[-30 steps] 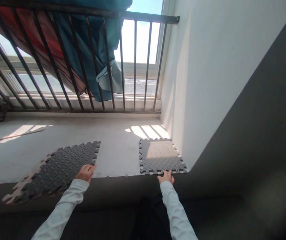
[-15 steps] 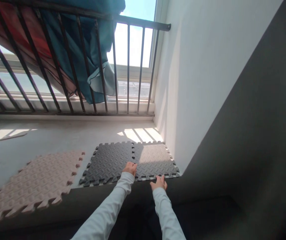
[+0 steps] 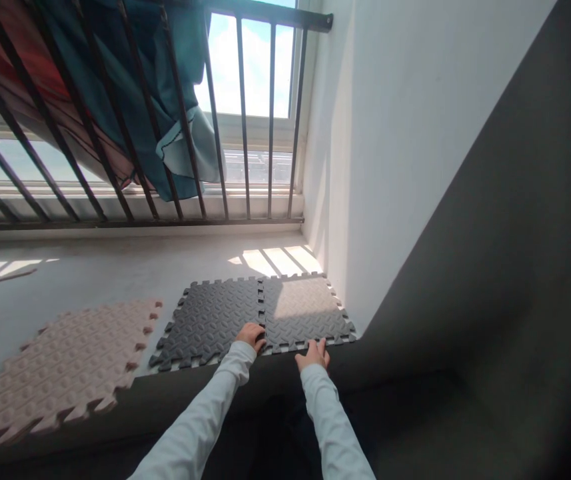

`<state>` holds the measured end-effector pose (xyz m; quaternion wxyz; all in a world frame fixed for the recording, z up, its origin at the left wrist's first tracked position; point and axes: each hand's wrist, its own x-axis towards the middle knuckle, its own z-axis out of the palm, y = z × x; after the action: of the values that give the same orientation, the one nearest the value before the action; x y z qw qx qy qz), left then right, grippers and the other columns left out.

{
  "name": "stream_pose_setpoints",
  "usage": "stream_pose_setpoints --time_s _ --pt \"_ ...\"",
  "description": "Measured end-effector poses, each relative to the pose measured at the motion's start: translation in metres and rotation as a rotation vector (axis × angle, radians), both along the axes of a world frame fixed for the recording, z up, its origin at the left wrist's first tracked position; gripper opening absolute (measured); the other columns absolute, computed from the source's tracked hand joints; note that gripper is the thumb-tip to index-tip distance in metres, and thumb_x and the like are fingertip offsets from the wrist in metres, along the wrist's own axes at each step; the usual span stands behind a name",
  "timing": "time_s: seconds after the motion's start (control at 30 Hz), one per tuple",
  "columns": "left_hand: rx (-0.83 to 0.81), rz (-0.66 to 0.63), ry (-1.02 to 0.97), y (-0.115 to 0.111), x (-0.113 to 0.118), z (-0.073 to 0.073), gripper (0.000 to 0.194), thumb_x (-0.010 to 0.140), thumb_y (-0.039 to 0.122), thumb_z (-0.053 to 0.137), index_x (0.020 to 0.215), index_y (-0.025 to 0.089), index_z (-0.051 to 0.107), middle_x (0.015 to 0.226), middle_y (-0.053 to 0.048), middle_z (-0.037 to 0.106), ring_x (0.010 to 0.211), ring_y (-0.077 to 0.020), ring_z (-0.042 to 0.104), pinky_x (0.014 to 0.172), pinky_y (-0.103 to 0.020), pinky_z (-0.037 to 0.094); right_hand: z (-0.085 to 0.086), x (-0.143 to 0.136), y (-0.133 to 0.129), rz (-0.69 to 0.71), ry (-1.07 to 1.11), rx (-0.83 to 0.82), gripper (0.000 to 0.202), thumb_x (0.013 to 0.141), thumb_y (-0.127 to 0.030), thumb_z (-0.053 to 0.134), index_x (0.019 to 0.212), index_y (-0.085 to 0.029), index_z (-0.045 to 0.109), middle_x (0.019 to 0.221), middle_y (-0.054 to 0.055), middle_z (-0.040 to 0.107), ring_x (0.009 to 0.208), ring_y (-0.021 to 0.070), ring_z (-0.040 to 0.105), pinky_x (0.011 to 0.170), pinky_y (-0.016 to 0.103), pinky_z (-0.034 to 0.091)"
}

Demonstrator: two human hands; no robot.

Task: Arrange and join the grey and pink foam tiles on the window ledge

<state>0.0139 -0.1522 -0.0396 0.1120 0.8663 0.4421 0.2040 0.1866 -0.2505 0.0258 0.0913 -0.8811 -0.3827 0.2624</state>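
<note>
Nearest: two pale long sleeves reaching up from the lower edge toward a raised concrete ledge (image 3: 115, 267).

Left hand (image 3: 251, 335): palm down, fingers curled, resting at the near end of the seam between two dark grey foam mat tiles; whether it grips anything cannot be told.

Right hand (image 3: 312, 355): fingers spread flat over the near edge of the right grey tile (image 3: 301, 308), pressing on it, holding nothing.

Left grey tile (image 3: 211, 321): flat on the ledge, toothed edges, diamond-plate texture, butted against the right grey tile along a seam running near to far. The right tile lies just beside the white wall (image 3: 390, 133), in the ledge's right corner, partly sunlit.

Beige tile (image 3: 60, 363): same puzzle-edged kind, flat on the ledge to the left, apart from the grey pair.

Farther: black metal railing (image 3: 245, 133) with upright bars along the far side of the ledge.

Farthest: teal cloth (image 3: 165, 100) and red cloth (image 3: 25, 73) draped behind the bars, before a bright window (image 3: 260, 67).
</note>
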Motion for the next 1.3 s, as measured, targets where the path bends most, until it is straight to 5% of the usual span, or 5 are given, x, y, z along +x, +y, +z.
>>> stream_pose_setpoints --time_s 0.47,0.6,0.77,1.13,1.3 --pt "0.144 0.04 -0.036 -0.018 0.009 -0.008 0.025 0.078 0.025 0.045 0.073 0.019 0.068 0.085 -0.006 0.066 0.086 -0.016 0.055 0.081 -0.028 0.045 0.009 -0.006 0.001 -0.009 0.005 -0.034 0.049 0.07 -0.026 0.051 0.118 -0.024 0.041 0.145 0.01 0.004 0.126 0.0267 0.021 0.085 0.041 0.039" --pt "0.056 0.045 0.092 -0.012 0.011 0.005 0.029 0.078 0.028 0.042 0.091 0.022 0.067 0.108 -0.006 0.062 0.102 -0.0184 0.051 0.091 -0.032 0.04 0.011 -0.007 0.0 -0.005 0.01 -0.039 0.051 0.07 -0.025 0.051 0.12 -0.023 0.04 0.144 0.01 0.004 0.126 0.0266 0.02 0.086 0.041 0.038" --pt "-0.18 0.215 0.358 -0.004 0.014 0.023 0.052 0.082 0.033 0.032 0.132 0.023 0.03 0.142 -0.003 0.026 0.13 -0.0222 0.021 0.103 -0.048 0.021 0.011 -0.005 -0.001 0.003 0.005 -0.033 0.05 0.07 -0.025 0.05 0.12 -0.026 0.04 0.145 0.009 0.005 0.127 0.0266 0.019 0.087 0.041 0.038" --pt "-0.353 0.224 0.463 0.005 0.026 0.056 0.053 0.078 0.038 0.04 0.129 0.025 0.036 0.14 -0.006 0.029 0.128 -0.0227 0.026 0.101 -0.048 0.024 0.008 -0.004 -0.002 0.006 -0.018 -0.014 0.051 0.067 -0.021 0.049 0.118 -0.026 0.043 0.144 0.009 0.009 0.126 0.0273 0.022 0.085 0.042 0.039" --pt "-0.374 0.336 0.476 0.015 0.027 0.047 0.056 0.081 0.044 0.029 0.134 0.026 0.025 0.145 -0.002 0.014 0.131 -0.0238 0.015 0.102 -0.054 0.016 0.008 -0.002 -0.006 0.006 -0.007 0.008 0.052 0.066 -0.019 0.049 0.117 -0.029 0.045 0.145 0.005 0.011 0.127 0.0263 0.02 0.086 0.044 0.039"
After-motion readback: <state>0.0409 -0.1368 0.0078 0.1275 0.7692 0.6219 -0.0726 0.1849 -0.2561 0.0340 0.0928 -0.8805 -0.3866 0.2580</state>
